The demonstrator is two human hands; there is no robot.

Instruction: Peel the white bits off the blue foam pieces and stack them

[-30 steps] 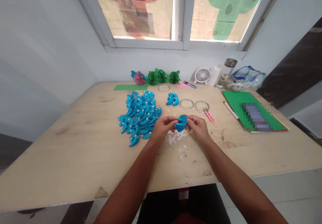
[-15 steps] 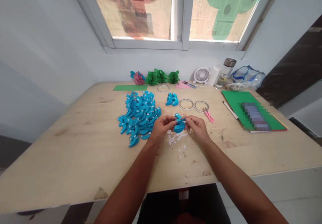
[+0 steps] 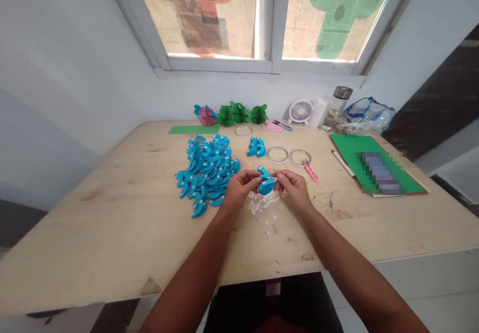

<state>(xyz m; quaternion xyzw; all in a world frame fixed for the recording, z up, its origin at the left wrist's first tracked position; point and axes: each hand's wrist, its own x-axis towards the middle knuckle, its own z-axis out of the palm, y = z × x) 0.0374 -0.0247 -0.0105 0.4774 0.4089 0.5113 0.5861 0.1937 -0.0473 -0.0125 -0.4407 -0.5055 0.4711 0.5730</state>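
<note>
A blue curved, folded paper piece [image 3: 266,185] is held just above the table in front of me. My left hand [image 3: 241,186] pinches its left side between thumb and fingers. At its right edge, the fingers of my right hand [image 3: 290,186] are closed against the paper; their exact grip is partly hidden. Small white paper scraps [image 3: 262,203] lie scattered under both hands. To the left spreads a large pile of similar blue paper pieces [image 3: 209,168] with white tabs on them. A small group of blue pieces [image 3: 256,146] sits just beyond my hands.
Two tape rolls [image 3: 277,155] and pink thread snips [image 3: 310,171] are right of centre; another tape roll [image 3: 243,131] lies farther back. Green paper flowers [image 3: 237,113], a white fan [image 3: 300,111] and a bottle [image 3: 335,108] line the wall. Green sheets [image 3: 374,148] lie right.
The blue piece has turned slightly in my fingers; the strip that stuck out toward my right hand now lies closer to the rest. Both hands stay in nearly the same place.
</note>
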